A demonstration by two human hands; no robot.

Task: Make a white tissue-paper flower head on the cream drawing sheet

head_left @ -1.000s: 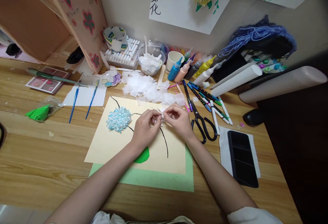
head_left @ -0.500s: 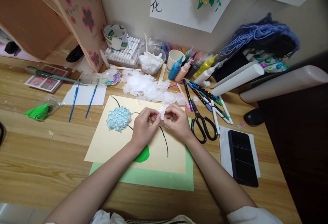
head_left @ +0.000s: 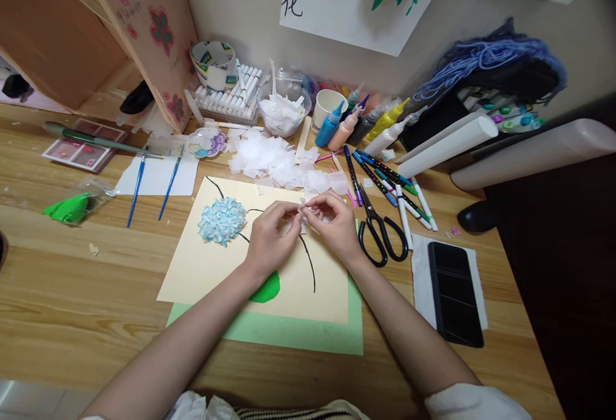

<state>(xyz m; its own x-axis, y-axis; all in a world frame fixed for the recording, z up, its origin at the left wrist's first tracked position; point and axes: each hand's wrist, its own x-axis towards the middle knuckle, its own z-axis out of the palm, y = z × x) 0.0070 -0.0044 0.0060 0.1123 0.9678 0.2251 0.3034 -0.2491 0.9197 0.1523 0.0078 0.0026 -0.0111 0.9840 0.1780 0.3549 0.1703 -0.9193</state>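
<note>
Both hands meet above the cream paper (head_left: 192, 279), fingertips pinched together. Between them is a small piece of white tissue paper (head_left: 303, 227), mostly covered by fingers. My left hand (head_left: 274, 235) is closed on its left side, my right hand (head_left: 333, 224) on its right. On the cream sheet are a fluffy blue-and-white paper flower (head_left: 222, 221), black drawn stems (head_left: 310, 260) and a green shape (head_left: 267, 287) partly behind my left wrist. A light green sheet (head_left: 289, 338) lies underneath. Just beyond my hands spreads a pile of white tissue squares (head_left: 269, 158).
Black-handled scissors (head_left: 382, 234) lie right of the paper, near several markers (head_left: 392, 179) and a black palette (head_left: 455, 292). Behind stand paint bottles (head_left: 330, 126), a paper cup (head_left: 328, 106) and a bowl of scraps (head_left: 283, 115). Brushes (head_left: 137, 189) rest at left.
My right fingers have moved left over the tissue piece against my left fingertips, so less of the white paper shows. The view has shifted slightly.
</note>
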